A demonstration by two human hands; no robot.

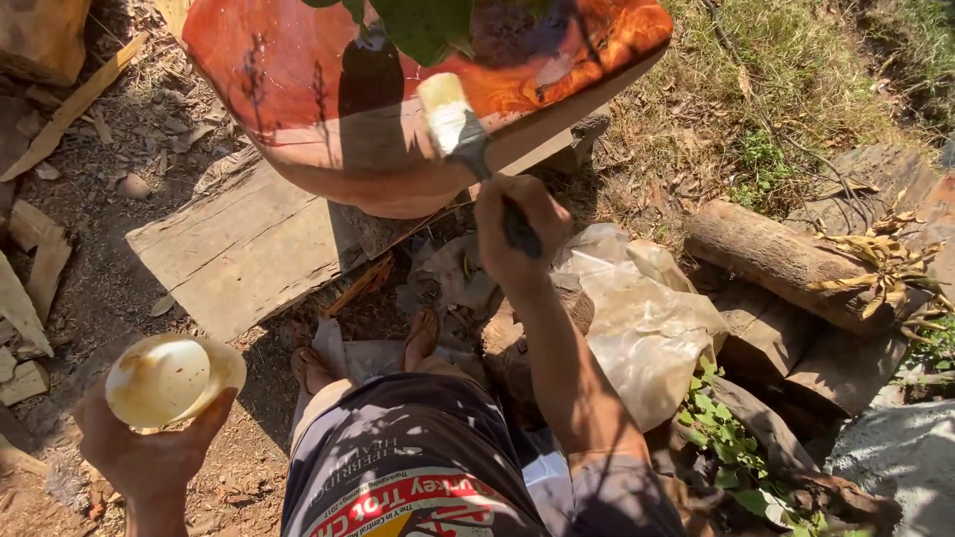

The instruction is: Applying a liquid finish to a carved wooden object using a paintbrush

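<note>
The brush is gripped by its dark handle in the closed right hand, bristles pressed against the glossy orange wood slab just above the grip; a cupped left hand holds the small pale bowl level, well apart, while green leaves overhang the slab

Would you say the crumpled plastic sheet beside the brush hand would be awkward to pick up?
The plastic sheet is probably floppy and light: it lies crumpled and draped over wood. It looks thin, so it may snag or tear on the rough log.
</note>
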